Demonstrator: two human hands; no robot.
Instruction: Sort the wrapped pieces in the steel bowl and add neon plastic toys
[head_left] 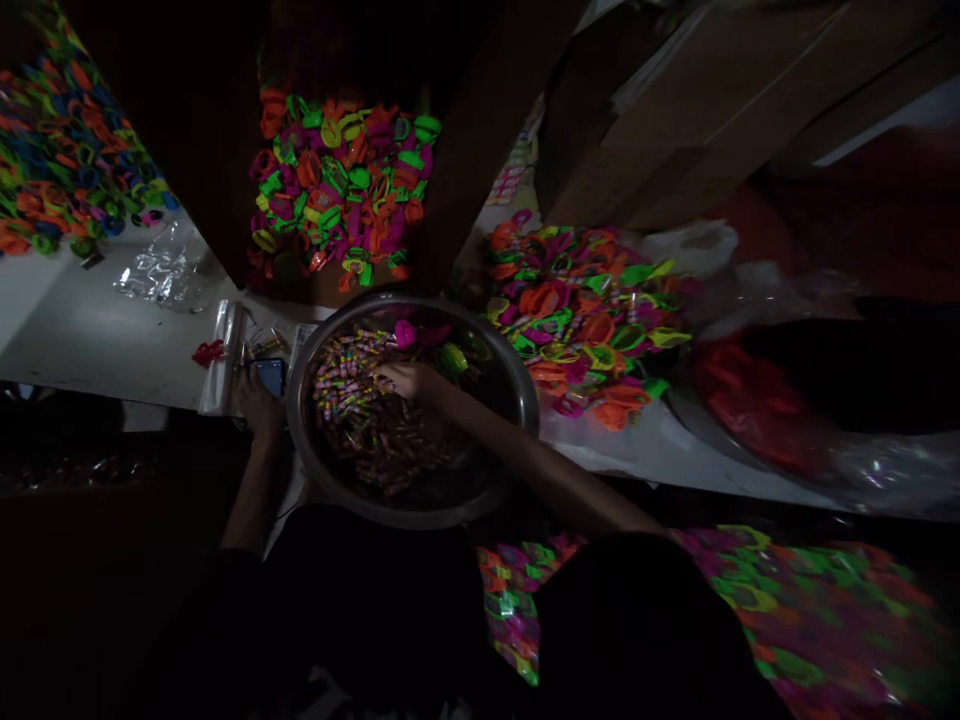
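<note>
A round metal basin (529, 400) stands in front of me, with a heap of small twist-wrapped candies (349, 375) inside. My right hand (411, 382) reaches into it, its fingers drawn together at the edge of the candies; what they hold, if anything, is hidden. A pink plastic piece (405, 334) and a yellow-green piece (453, 358) lie in the basin beyond that hand. Left of the basin, my left hand (259, 402) rests beside clear plastic bags (219, 365) and a small dark device with a screen (270, 376). Its fingers are too dark to read.
Neon plastic toys resembling watches fill an open carton (345, 190) and form a pile (585, 310) right of the basin. More lie far left (67, 150) and below right (825, 600). A red item (208, 351) lies by the bags. Cardboard boxes (675, 130) stand behind.
</note>
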